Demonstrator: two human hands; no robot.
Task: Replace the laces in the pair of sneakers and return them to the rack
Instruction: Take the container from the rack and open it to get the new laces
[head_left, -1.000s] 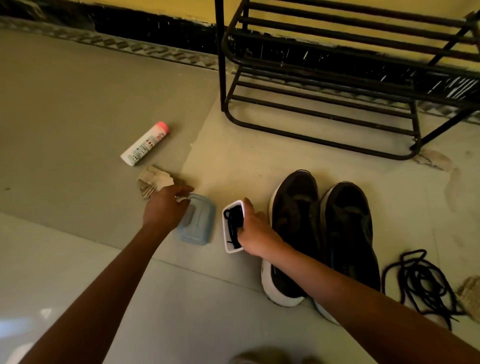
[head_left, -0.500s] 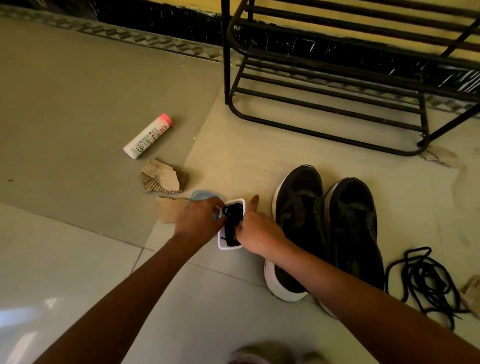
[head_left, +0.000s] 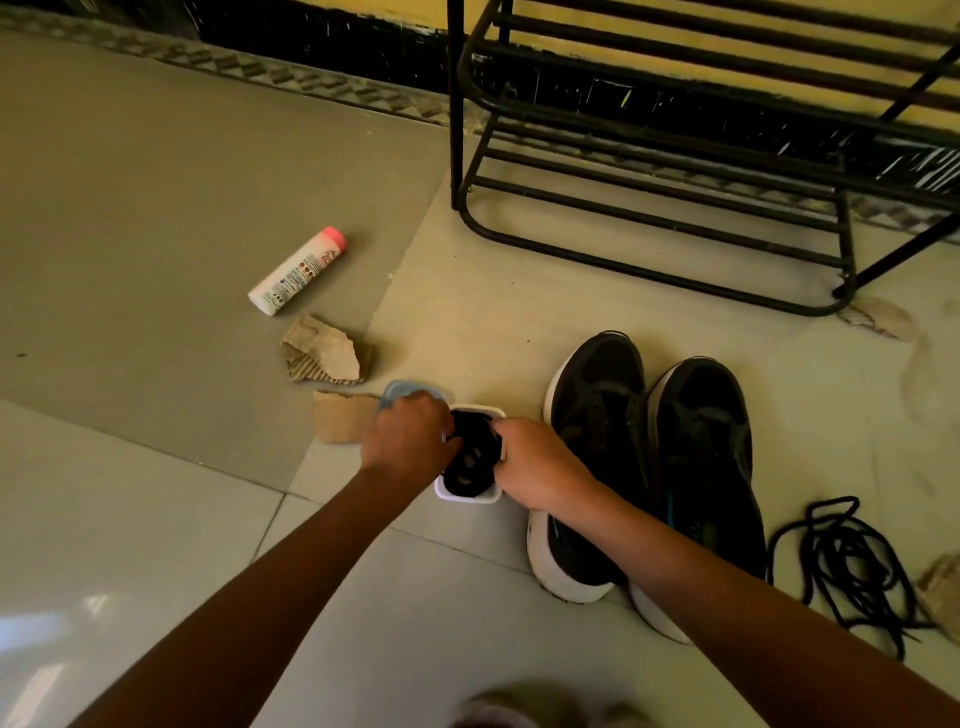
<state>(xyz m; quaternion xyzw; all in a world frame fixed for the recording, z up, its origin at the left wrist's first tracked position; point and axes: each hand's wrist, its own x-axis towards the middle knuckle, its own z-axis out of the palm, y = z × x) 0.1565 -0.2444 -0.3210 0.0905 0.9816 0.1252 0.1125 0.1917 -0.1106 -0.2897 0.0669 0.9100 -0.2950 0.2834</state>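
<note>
Right hand (head_left: 535, 462) grips the tub (head_left: 467, 500); we cannot tell if left hand (head_left: 410, 436) pinches the laces (head_left: 470, 460); snags could tip it.

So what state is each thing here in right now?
Small white plastic box: open, lid off, coiled black laces inside.
Pale blue lid: off, lying on floor.
Left hand: curled at box's edge, grip unclear.
Right hand: grips box's rim.
Black white-soled sneakers: side by side on floor.
Loose black laces: heaped on floor.
White pink-capped bottle: lying down, capped.

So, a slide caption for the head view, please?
Left hand and right hand on the box of laces, beside the sneakers.
</note>
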